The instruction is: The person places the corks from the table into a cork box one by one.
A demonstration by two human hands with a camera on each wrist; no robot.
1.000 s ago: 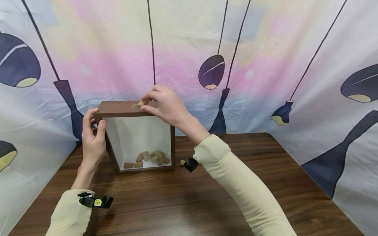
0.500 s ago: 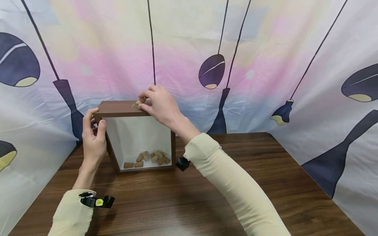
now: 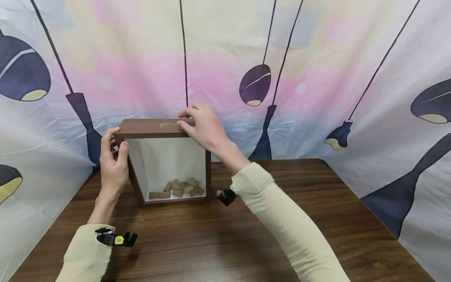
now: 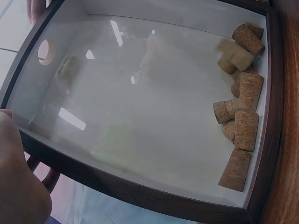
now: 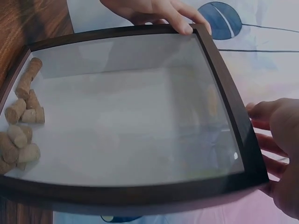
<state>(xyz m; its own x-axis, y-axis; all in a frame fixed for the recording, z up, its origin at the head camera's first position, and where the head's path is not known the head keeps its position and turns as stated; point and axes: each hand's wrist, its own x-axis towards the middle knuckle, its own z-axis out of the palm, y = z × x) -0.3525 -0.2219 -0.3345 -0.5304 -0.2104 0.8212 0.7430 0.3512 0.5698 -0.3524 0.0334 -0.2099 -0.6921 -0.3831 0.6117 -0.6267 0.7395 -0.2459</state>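
A shallow dark-wood box (image 3: 141,127) with a clear front stands upright in the head view. A round hole (image 3: 167,126) pierces its top; the left wrist view shows this hole (image 4: 46,51) from inside. Several tapered corks (image 3: 177,192) lie along the box floor behind the clear pane, and in the left wrist view one cork (image 4: 235,55) is blurred. My left hand (image 3: 114,166) grips the upper left corner, thumb on the front edge. My right hand (image 3: 207,127) rests at the top edge right of the hole, fingers loosely bent, holding nothing.
One more cork (image 3: 219,193) lies on the wooden table (image 3: 197,243) right of the box, partly behind the black wrist camera (image 3: 227,197). A fabric backdrop (image 3: 218,51) with printed lamps hangs behind and at both sides.
A cork pinched in my right hand has left the fingers and gone through the hole; the pile inside is larger. The right hand moved slightly right, uncovering the hole. The left keeps its grip.
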